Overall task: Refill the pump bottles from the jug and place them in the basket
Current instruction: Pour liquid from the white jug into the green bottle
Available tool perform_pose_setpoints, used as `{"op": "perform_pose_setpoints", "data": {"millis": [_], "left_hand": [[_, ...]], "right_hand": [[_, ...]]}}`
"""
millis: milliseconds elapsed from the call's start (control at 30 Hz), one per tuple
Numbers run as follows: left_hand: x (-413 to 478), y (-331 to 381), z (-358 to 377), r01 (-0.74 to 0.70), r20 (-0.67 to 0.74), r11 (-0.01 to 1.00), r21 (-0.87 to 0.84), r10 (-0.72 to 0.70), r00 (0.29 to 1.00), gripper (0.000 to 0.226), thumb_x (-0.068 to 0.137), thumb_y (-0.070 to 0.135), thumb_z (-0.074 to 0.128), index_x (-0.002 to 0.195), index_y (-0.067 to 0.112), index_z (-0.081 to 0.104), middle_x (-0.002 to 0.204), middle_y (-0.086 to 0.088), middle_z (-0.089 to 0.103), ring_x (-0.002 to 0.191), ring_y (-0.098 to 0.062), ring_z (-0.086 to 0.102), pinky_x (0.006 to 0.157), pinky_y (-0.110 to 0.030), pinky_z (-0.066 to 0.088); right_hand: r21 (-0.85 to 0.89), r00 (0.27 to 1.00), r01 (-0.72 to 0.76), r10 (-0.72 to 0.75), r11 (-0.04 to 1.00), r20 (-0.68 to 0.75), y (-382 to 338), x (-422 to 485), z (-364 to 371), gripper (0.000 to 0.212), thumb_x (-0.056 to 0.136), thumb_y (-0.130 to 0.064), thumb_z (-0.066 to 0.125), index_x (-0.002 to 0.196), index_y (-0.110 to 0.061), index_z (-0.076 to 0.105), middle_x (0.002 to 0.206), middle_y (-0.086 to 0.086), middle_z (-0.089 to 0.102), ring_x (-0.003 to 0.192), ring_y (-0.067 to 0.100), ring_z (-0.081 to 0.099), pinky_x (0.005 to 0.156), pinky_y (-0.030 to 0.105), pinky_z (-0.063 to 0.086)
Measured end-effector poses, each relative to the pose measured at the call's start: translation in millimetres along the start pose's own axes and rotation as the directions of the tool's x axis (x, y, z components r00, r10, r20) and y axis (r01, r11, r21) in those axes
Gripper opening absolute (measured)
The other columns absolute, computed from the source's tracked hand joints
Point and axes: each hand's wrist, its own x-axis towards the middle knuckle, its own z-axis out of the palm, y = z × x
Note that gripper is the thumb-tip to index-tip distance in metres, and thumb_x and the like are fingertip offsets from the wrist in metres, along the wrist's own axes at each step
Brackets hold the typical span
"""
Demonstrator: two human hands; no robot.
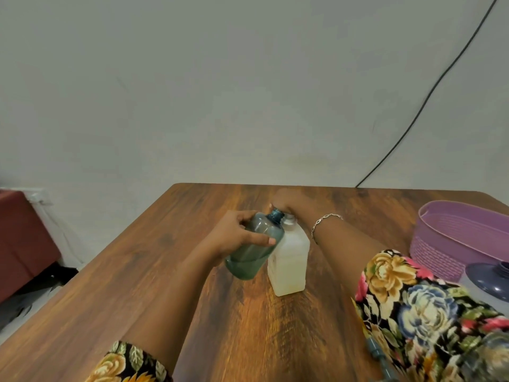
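Note:
A teal see-through bottle (pixel 248 261) with no pump on it is held tilted in my left hand (pixel 234 232), fingers wrapped round its body. Its open neck leans against the mouth of a white translucent square bottle (pixel 289 260) that stands upright on the table and holds pale liquid. My right hand (pixel 289 201) reaches over from behind and grips the white bottle's neck; the hand is blurred. A purple basket (pixel 454 244) stands at the right. A container with a dark purple lid (pixel 489 279) sits in front of the basket, partly behind my right sleeve.
The wooden table (pixel 192 312) runs to a far edge against a grey wall. A grey-blue pump head (pixel 376 351) shows at the bottom right beside a blurred clear object (pixel 493 351). A black cable (pixel 429 95) hangs on the wall. A red seat (pixel 22 238) stands left.

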Motion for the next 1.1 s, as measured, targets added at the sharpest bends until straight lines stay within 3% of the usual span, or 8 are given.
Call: {"op": "perform_pose_setpoints", "data": {"millis": [133, 267, 400, 533, 667, 800, 933, 1100], "left_hand": [[-0.9, 4.9, -1.3, -0.010, -0.009, 1.000, 0.014, 0.011, 1.000, 0.060, 0.068, 0.018, 0.075, 0.123, 0.016, 0.053, 0.111, -0.006, 0.060, 0.097, -0.020, 0.058, 0.075, -0.028, 0.051], [0.8, 12.8, -4.5, -0.017, -0.021, 1.000, -0.010, 0.017, 1.000, 0.053, 0.067, 0.019, 0.076, 0.116, 0.015, 0.056, 0.104, -0.003, 0.063, 0.090, -0.017, 0.061, 0.069, -0.023, 0.051], [0.9, 12.4, -4.6, -0.019, -0.026, 1.000, -0.008, 0.019, 0.999, 0.052, 0.066, 0.019, 0.077, 0.115, 0.019, 0.058, 0.104, -0.002, 0.063, 0.092, -0.018, 0.061, 0.072, -0.027, 0.052], [0.6, 3.6, -1.2, 0.002, -0.014, 1.000, -0.020, -0.002, 1.000, 0.059, 0.066, 0.018, 0.077, 0.121, 0.017, 0.055, 0.107, -0.004, 0.062, 0.095, -0.020, 0.060, 0.073, -0.028, 0.051], [-0.1, -3.0, 1.3, 0.018, -0.014, 1.000, -0.026, -0.019, 1.000, 0.064, 0.065, 0.020, 0.077, 0.125, 0.016, 0.053, 0.113, -0.008, 0.060, 0.100, -0.025, 0.059, 0.081, -0.035, 0.052], [-1.4, 1.1, 0.3, 0.006, -0.023, 1.000, -0.005, -0.006, 1.000, 0.066, 0.066, 0.019, 0.076, 0.127, 0.016, 0.051, 0.116, -0.007, 0.058, 0.102, -0.024, 0.057, 0.082, -0.034, 0.052], [-3.1, 8.8, -3.1, -0.005, -0.019, 0.999, -0.051, 0.005, 1.000, 0.049, 0.066, 0.016, 0.077, 0.111, 0.018, 0.060, 0.104, -0.004, 0.065, 0.092, -0.020, 0.062, 0.073, -0.029, 0.053], [-2.0, 7.9, -3.1, -0.008, -0.022, 1.000, -0.021, 0.008, 1.000, 0.054, 0.067, 0.016, 0.077, 0.118, 0.017, 0.058, 0.106, -0.003, 0.063, 0.096, -0.020, 0.060, 0.076, -0.030, 0.052]], "right_hand": [[0.175, 1.000, -0.004, 0.005, 0.985, -0.009, 0.9, 2.7, -1.7, 0.028, 0.096, -0.010, 0.042, 0.108, 0.007, 0.061, 0.100, 0.019, 0.063, 0.061, 0.016, 0.045, 0.054, 0.023, 0.038], [0.303, 0.999, 0.024, -0.009, 0.953, -0.053, 2.9, 3.1, -12.2, 0.024, 0.095, -0.017, 0.047, 0.076, -0.002, 0.052, 0.071, 0.010, 0.050, 0.058, 0.019, 0.047, 0.050, 0.026, 0.038], [0.175, 0.999, 0.047, -0.045, 0.983, -0.015, 1.2, 0.7, -11.2, 0.027, 0.095, -0.014, 0.046, 0.072, -0.003, 0.054, 0.073, 0.009, 0.050, 0.056, 0.016, 0.045, 0.050, 0.023, 0.036], [0.060, 0.999, 0.029, -0.027, 0.998, -0.035, 1.3, 2.9, -2.8, 0.030, 0.096, -0.012, 0.042, 0.108, 0.005, 0.062, 0.094, 0.018, 0.060, 0.053, 0.011, 0.041, 0.049, 0.019, 0.035], [-0.005, 0.998, -0.017, 0.016, 1.000, -0.060, 1.2, 5.4, 1.9, 0.025, 0.093, -0.014, 0.045, 0.074, -0.004, 0.058, 0.073, 0.007, 0.053, 0.054, 0.012, 0.043, 0.049, 0.022, 0.035], [0.047, 0.998, -0.011, 0.013, 0.999, -0.054, -0.2, 4.1, 0.0, 0.023, 0.096, -0.013, 0.041, 0.082, -0.003, 0.057, 0.074, 0.007, 0.050, 0.056, 0.012, 0.041, 0.058, 0.022, 0.038], [0.180, 0.996, 0.042, -0.028, 0.983, -0.080, -2.2, -2.8, -10.7, 0.034, 0.096, -0.013, 0.043, 0.062, -0.009, 0.044, 0.066, 0.003, 0.042, 0.054, 0.011, 0.040, 0.046, 0.019, 0.032], [0.160, 0.999, 0.003, 0.004, 0.987, -0.044, -1.4, -3.0, -5.8, 0.025, 0.096, -0.011, 0.041, 0.087, 0.003, 0.059, 0.076, 0.006, 0.050, 0.062, 0.018, 0.048, 0.057, 0.022, 0.040]]}}
